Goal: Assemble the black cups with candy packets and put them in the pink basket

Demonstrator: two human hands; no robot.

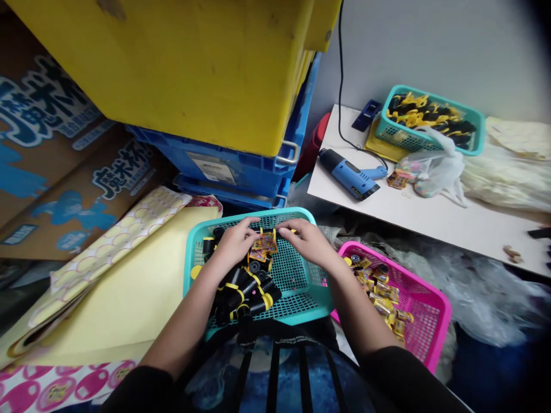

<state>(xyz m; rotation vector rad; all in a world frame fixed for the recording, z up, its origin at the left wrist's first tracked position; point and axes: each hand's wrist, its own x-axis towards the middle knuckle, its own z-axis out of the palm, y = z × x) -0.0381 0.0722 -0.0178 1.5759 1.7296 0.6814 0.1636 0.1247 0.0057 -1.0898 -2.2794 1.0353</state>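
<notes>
My left hand (235, 244) reaches into a turquoise basket (307, 312), its fingers closed on the edge of a small orange printed wrapper (264, 243). On the other side of the wrapper, my right hand (309, 244) has its thumb and fingers curled together. A bit of yellow shows by its fingertips, but what they hold is unclear. Black cylinders with yellow rims (245, 289) lie heaped in the basket's left half, below my left hand. The basket rests close in front of my body.
A pink basket (439, 315) with wrapped pieces (385, 292) stands at right. A blue heat gun (350, 175), a plastic bag (439, 166) and another turquoise basket (477, 135) are on the white table (413, 221). Yellow (206, 69) and blue crates (241, 166) are stacked ahead; cartons (86, 172) stand left.
</notes>
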